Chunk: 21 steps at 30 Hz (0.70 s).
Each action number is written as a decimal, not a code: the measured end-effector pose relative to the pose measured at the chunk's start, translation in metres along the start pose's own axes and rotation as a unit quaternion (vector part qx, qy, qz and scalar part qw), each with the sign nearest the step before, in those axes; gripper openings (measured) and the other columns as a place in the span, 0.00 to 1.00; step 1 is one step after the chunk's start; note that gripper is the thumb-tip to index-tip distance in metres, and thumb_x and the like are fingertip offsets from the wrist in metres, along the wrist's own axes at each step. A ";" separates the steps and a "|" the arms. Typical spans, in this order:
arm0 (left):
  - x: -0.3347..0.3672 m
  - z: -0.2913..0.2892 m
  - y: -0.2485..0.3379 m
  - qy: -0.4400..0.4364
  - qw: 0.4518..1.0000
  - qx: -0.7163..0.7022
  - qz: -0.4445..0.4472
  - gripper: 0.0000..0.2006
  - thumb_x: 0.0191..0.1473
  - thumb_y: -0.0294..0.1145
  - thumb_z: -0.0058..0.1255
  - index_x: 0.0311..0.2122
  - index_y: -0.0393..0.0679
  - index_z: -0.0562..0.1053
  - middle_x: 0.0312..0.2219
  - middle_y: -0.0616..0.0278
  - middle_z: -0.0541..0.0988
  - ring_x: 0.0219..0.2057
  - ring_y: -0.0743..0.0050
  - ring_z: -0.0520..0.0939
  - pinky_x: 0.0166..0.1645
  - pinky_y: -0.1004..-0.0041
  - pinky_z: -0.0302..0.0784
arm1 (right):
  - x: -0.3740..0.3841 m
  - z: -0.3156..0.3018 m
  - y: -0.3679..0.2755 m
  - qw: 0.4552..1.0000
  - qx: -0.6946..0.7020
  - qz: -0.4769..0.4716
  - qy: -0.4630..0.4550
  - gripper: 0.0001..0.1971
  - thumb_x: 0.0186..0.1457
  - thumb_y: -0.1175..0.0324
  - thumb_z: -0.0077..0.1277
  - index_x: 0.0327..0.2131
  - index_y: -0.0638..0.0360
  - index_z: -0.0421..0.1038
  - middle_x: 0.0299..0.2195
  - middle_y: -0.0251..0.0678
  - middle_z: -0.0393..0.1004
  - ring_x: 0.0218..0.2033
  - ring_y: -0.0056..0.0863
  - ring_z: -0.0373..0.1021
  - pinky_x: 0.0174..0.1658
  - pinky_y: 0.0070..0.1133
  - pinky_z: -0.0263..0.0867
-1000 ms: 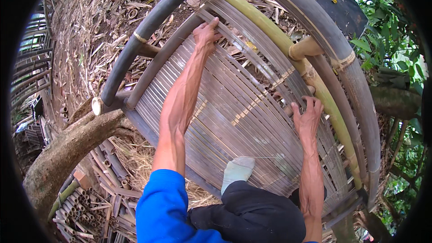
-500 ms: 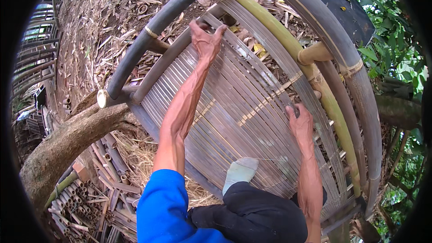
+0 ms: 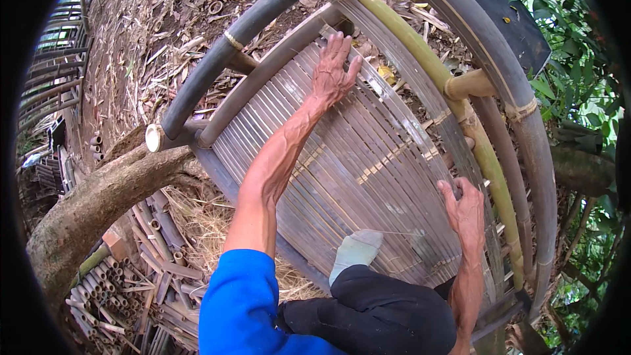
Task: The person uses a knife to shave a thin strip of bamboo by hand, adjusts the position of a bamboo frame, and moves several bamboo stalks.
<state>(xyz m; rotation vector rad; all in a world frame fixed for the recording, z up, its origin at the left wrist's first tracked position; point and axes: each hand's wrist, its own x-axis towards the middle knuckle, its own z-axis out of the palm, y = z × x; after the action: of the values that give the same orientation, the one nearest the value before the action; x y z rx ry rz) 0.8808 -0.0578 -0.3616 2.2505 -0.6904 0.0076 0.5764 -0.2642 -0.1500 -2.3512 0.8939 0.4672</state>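
A bamboo seat of narrow brown slats [image 3: 309,177] lies in front of me. My left hand [image 3: 334,71] rests flat on the slats near the far end, fingers stretched and thumb out. Beside it, a bamboo slat [image 3: 394,102] runs toward my right hand [image 3: 467,210], with an open gap on its right side. My right hand is bent around the slat's nearer part at the seat's right side; its thumb and index finger show, and the other fingertips are hidden. A green bamboo pole [image 3: 420,36] borders the seat on the right.
Dark curved bamboo rails [image 3: 263,13] frame the seat. A thick tree trunk [image 3: 105,190] bends past on the left, with cut bamboo pieces [image 3: 108,289] stacked below. My socked foot [image 3: 355,250] presses on the slats. Leaves [image 3: 578,46] crowd the right edge.
My left hand has let go of the slat at the far end and flattened on the slats, a little nearer. My right hand has slid slightly nearer to me and to the right.
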 end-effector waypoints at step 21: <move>-0.009 0.000 0.002 -0.023 0.993 0.106 0.035 0.24 0.68 0.47 0.42 0.64 0.51 0.70 0.68 0.45 0.63 0.71 0.45 0.58 0.75 0.49 0.42 | 0.003 0.002 0.006 0.995 0.087 0.044 0.017 0.19 0.59 0.57 0.62 0.38 0.69 0.80 0.32 0.53 0.81 0.33 0.47 0.79 0.41 0.34 0.72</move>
<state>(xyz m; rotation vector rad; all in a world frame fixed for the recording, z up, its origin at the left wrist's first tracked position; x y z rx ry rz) 0.8719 -0.0547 -0.3625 2.4340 -0.8269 0.0668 0.5741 -0.2682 -0.1554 -2.1745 1.0163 0.3703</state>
